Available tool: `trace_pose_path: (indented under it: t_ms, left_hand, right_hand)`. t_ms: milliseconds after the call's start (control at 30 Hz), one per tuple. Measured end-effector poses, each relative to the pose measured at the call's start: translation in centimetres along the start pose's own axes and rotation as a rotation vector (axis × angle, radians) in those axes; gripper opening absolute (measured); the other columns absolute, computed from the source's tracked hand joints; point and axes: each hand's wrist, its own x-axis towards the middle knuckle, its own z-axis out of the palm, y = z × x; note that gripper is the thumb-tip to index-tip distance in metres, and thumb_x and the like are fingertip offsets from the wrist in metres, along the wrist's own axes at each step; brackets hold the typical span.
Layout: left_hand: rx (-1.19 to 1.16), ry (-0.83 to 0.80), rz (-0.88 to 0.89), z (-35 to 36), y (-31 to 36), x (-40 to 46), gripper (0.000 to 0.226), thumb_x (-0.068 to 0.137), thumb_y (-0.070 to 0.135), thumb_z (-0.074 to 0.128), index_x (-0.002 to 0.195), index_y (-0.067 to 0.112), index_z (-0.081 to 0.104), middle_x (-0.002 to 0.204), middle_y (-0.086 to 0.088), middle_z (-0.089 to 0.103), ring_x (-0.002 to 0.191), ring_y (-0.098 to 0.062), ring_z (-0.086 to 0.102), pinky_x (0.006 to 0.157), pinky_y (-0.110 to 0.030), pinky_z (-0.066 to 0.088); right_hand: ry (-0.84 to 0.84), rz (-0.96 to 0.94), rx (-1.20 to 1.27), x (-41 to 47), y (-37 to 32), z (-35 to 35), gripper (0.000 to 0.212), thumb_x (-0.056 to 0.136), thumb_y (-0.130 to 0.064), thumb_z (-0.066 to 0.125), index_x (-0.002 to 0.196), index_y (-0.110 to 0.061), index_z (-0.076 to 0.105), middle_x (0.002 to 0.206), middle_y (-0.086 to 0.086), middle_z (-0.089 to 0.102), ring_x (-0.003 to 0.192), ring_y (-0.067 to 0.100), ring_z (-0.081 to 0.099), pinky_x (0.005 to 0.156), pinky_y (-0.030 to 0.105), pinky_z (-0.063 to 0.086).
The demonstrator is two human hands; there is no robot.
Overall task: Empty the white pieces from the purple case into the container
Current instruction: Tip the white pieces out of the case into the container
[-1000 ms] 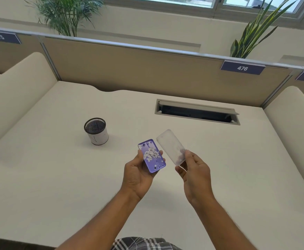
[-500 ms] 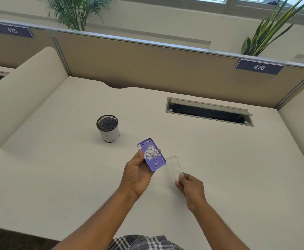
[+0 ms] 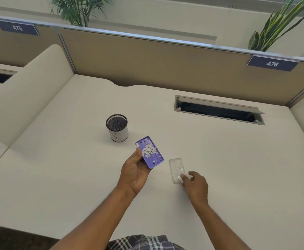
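Observation:
My left hand [image 3: 135,170] holds the purple case [image 3: 155,159] above the desk, lid off and face up, with a heap of small white pieces [image 3: 149,150] in its middle. The container [image 3: 117,127], a small cylinder with a dark mesh rim and white wall, stands on the desk up and left of the case. The clear lid [image 3: 176,168] lies flat on the desk to the right of the case. My right hand [image 3: 195,184] rests at the lid's near end, fingertips touching it.
The cream desk [image 3: 57,177] is bounded by tan partition panels [image 3: 165,65] at the back and rounded side dividers [image 3: 21,91]. A cable slot [image 3: 218,110] with an open flap sits at the back right. Plants stand behind the partition.
My right hand has lowered the clear lid from the air down flat onto the desk. My left hand keeps the purple case level, a little closer to the container in the view.

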Motion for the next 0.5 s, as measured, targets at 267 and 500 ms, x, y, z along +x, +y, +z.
trace_pose_path:
  t_ms: [267, 500]
  left_hand:
    - [0.013, 0.047, 0.074, -1.1, 4.0, 2.6, 0.033, 0.1, 0.016, 0.053, 0.128, 0.002, 0.062, 0.139, -0.022, 0.059, 0.127, -0.039, 0.056, 0.08, -0.044, 0.062]
    - [0.076, 0.036, 0.242, -0.8, 10.6, 6.0, 0.042, 0.104, 0.017, 0.044, 0.141, -0.002, 0.05, 0.126, -0.015, 0.066, 0.104, -0.024, 0.071, 0.083, -0.042, 0.061]
  right_hand:
    - [-0.023, -0.197, 0.089, -1.3, -4.5, 2.0, 0.019, 0.092, -0.024, 0.064, 0.11, -0.015, 0.065, 0.1, 0.005, 0.054, 0.07, 0.016, 0.071, 0.059, 0.013, 0.047]
    - [-0.042, -0.24, 0.16, -1.3, -7.2, 3.7, 0.018, 0.095, -0.025, 0.059, 0.111, -0.02, 0.065, 0.095, 0.0, 0.059, 0.063, 0.001, 0.068, 0.068, 0.021, 0.052]
